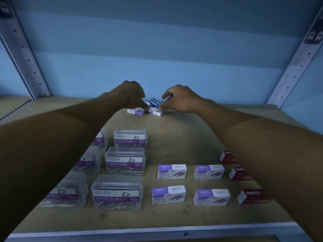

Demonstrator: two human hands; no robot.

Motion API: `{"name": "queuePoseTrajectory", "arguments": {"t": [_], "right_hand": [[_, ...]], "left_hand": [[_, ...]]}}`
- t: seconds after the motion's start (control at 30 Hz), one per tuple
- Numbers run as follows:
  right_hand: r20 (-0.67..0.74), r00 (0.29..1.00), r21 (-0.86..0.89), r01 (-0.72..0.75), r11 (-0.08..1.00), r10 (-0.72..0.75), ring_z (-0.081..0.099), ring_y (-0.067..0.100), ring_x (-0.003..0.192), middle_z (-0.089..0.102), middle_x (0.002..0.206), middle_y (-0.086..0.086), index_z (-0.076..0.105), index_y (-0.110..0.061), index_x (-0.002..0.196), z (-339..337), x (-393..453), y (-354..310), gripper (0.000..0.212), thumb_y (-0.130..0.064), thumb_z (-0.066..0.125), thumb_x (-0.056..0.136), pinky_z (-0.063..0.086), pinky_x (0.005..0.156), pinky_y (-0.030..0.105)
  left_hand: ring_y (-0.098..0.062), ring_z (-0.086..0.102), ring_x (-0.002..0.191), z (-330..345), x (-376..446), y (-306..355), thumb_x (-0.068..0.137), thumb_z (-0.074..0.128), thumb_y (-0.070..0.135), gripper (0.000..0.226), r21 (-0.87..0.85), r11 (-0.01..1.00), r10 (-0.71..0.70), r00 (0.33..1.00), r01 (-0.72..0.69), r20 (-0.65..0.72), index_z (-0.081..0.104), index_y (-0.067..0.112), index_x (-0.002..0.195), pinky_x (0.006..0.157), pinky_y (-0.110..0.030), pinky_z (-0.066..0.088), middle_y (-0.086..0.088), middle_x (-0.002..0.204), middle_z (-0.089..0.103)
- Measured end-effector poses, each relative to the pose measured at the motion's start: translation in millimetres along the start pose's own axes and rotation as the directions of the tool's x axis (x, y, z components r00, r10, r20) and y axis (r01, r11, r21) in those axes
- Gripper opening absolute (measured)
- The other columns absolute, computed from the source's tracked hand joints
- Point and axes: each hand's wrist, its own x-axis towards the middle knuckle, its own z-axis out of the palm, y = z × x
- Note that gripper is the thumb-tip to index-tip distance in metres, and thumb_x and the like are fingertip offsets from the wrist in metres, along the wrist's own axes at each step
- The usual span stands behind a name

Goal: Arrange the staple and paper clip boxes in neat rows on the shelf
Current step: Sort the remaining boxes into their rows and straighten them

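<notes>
Nearest us, paper clip boxes point(116, 193) and staple boxes point(168, 194) stand rowed. Remaining: rear pile; right hand point(180, 100) pinches blue staple box point(155, 102), left hand point(130, 95) grip undeterminable.

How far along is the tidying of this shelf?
Mostly done: clear plastic paper clip boxes, white-and-purple staple boxes and dark red staple boxes sit in rows. The right hand grips a blue staple box; the left hand touches loose white boxes still unsorted at the back.
</notes>
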Motion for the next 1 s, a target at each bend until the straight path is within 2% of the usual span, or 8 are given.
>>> {"name": "queuePoseTrajectory", "arguments": {"t": [0.27, 0.43, 0.53, 0.63, 0.73, 0.8, 0.9, 1.0], "right_hand": [[-0.027, 0.999, 0.017, 0.028, 0.999, -0.028, 0.064, 0.012, 0.101, 0.070, 0.111, -0.004, 0.074, -0.018, 0.115, 12, 8, 2, 0.042, -0.034, 0.083, 0.078, 0.053, 0.087, 0.027], [-0.034, 0.999, 0.034, 0.030, 0.999, -0.029, 0.065, 0.011, 0.096, 0.072, 0.107, -0.004, 0.076, -0.018, 0.111, 11, 9, 4, 0.036, -0.031, 0.082, 0.078, 0.054, 0.082, 0.026], [-0.047, 0.999, 0.042, 0.025, 0.999, -0.023, 0.065, 0.009, 0.092, 0.072, 0.106, -0.005, 0.077, -0.019, 0.109, 8, 5, 6, 0.033, -0.030, 0.080, 0.078, 0.053, 0.077, 0.024], [-0.048, 0.999, 0.094, -0.001, 0.996, 0.005, 0.065, 0.010, 0.082, 0.073, 0.096, -0.006, 0.077, -0.022, 0.105, -3, -6, 8, 0.025, -0.028, 0.074, 0.082, 0.049, 0.068, 0.022], [-0.050, 0.997, 0.210, -0.045, 0.977, 0.057, 0.074, 0.017, 0.080, 0.077, 0.085, 0.000, 0.078, -0.020, 0.096, -19, -23, 10, 0.018, -0.024, 0.065, 0.084, 0.060, 0.082, 0.032], [-0.060, 0.993, 0.329, -0.077, 0.941, 0.103, 0.077, 0.019, 0.078, 0.078, 0.088, 0.007, 0.077, -0.012, 0.089, -28, -39, 10, 0.018, -0.018, 0.060, 0.086, 0.061, 0.085, 0.037], [-0.050, 0.988, 0.472, -0.105, 0.875, 0.145, 0.077, 0.023, 0.078, 0.077, 0.093, 0.014, 0.074, -0.008, 0.093, -33, -74, 7, 0.019, -0.012, 0.056, 0.091, 0.063, 0.081, 0.039], [-0.037, 0.989, 0.488, -0.107, 0.866, 0.143, 0.077, 0.023, 0.077, 0.077, 0.085, 0.013, 0.074, -0.012, 0.094, -31, -107, 12, 0.016, -0.014, 0.058, 0.092, 0.063, 0.080, 0.041]], "left_hand": [[-0.025, 0.063, 0.099, 13, 10, 3, 0.083, 0.068, 0.052, 0.052, 0.033, 0.999, -0.024, 1.000, 0.024, -0.006, 0.075, 0.006, 0.105, 0.090, -0.040, 0.053, -0.011, 0.110, 0.071], [-0.026, 0.061, 0.100, 17, 11, 3, 0.083, 0.072, 0.042, 0.041, 0.009, 0.999, -0.039, 0.996, 0.040, -0.081, 0.076, 0.007, 0.105, 0.090, -0.043, 0.054, -0.010, 0.110, 0.070], [-0.024, 0.061, 0.101, 15, 7, 3, 0.082, 0.073, 0.039, 0.038, -0.004, 0.998, -0.064, 0.991, 0.064, -0.115, 0.076, 0.009, 0.105, 0.090, -0.042, 0.054, -0.007, 0.111, 0.071], [-0.022, 0.064, 0.093, 5, -1, 1, 0.082, 0.070, 0.037, 0.032, -0.112, 0.990, -0.107, 0.983, 0.091, -0.152, 0.077, 0.011, 0.100, 0.084, -0.037, 0.056, -0.005, 0.104, 0.073], [-0.023, 0.065, 0.092, -7, -18, 8, 0.090, 0.055, 0.043, 0.041, -0.137, 0.985, -0.126, 0.982, 0.106, -0.142, 0.077, 0.009, 0.090, 0.086, -0.039, 0.054, -0.005, 0.100, 0.074], [-0.020, 0.065, 0.093, -12, -32, 16, 0.093, 0.052, 0.040, 0.039, -0.197, 0.977, -0.114, 0.980, 0.080, -0.164, 0.078, 0.011, 0.090, 0.088, -0.038, 0.052, -0.001, 0.095, 0.075], [-0.017, 0.065, 0.086, -17, -55, 27, 0.093, 0.055, 0.036, 0.034, -0.313, 0.949, -0.101, 0.975, 0.034, -0.199, 0.078, 0.012, 0.089, 0.074, -0.028, 0.049, 0.001, 0.087, 0.076], [-0.009, 0.058, 0.069, -20, -77, 40, 0.089, 0.059, 0.037, 0.031, -0.376, 0.927, -0.101, 0.975, 0.019, -0.199, 0.078, 0.014, 0.078, 0.060, -0.022, 0.039, 0.002, 0.077, 0.074]]}}
